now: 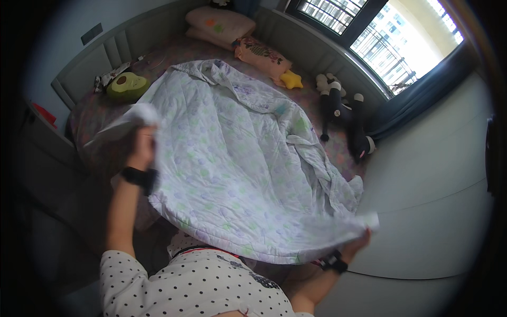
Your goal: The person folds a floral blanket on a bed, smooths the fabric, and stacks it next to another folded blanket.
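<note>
A light quilt (227, 153) with a pale purple and green print spreads over the bed, its near edge lifted toward my body. My left hand (142, 149), blurred by motion, is raised and closed on the quilt's left edge, where a fold hangs over it. Lower down at the right, my right hand (356, 245) grips the near right corner, which is also blurred. Between my hands the near edge sags in a curve in front of my waist. The quilt's far edge lies partly folded over, and its right side is rumpled.
On the patterned bed sheet (95, 113) lie an avocado cushion (128, 86), pink pillows (219, 26), a yellow star cushion (291, 80) and dark plush toys (338, 108). A grey headboard (116, 50) borders the bed. At the right stand a pale cabinet (433, 185) and a dark curtain (422, 92).
</note>
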`<state>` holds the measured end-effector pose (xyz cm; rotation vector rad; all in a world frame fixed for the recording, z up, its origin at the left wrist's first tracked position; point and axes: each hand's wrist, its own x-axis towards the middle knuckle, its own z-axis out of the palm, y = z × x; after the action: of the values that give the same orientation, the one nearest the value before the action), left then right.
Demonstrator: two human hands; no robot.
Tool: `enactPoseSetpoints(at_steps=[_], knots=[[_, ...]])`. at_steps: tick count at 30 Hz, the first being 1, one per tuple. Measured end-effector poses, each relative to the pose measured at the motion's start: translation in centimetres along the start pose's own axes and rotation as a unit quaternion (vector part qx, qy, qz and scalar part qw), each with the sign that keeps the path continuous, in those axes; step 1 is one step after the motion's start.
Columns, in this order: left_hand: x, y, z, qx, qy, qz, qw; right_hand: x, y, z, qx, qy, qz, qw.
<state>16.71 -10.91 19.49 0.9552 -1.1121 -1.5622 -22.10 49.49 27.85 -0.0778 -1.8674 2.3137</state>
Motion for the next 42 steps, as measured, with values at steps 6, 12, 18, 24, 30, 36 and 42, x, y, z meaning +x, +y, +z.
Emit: enactPoseSetpoints(at_steps=[6,12,18,24,30,36,42], knots=[[-15.0,-4.5,19.3,0.125,-0.512,-0.136,0.839,-8.1,4.4,17.3,-0.184,-0.695,-0.055,0.693],[-15.8,-7.0,15.5,0.364,-0.687,-0.207,0.594,-11.8,9.0,9.9,-0.319,-0.677,0.360,0.557],[-13.8,-9.8,11.4,0.504,-0.717,-0.152,0.458,-13.7,11.7,3.1,-0.274,-0.616,0.371,0.638],[-11.0,-14.7,12.2,0.309,-0.528,-0.400,0.682,-10.7,17.5,4.5,-0.150,-0.375,0.532,0.744],[-11.9,-17.6,10.3,0.256,-0.278,-0.521,0.765,-11.2,27.1,8.5,-0.029,-0.178,0.618,0.765],[-12.0,-16.5,11.1,0.266,-0.250,-0.532,0.764,-9.9,25.7,10.0,0.091,-0.124,0.641,0.752],[-12.6,-10.2,14.7,0.109,-0.297,-0.281,0.906,-8.3,13.3,10.2,0.177,-0.140,0.402,0.888]])
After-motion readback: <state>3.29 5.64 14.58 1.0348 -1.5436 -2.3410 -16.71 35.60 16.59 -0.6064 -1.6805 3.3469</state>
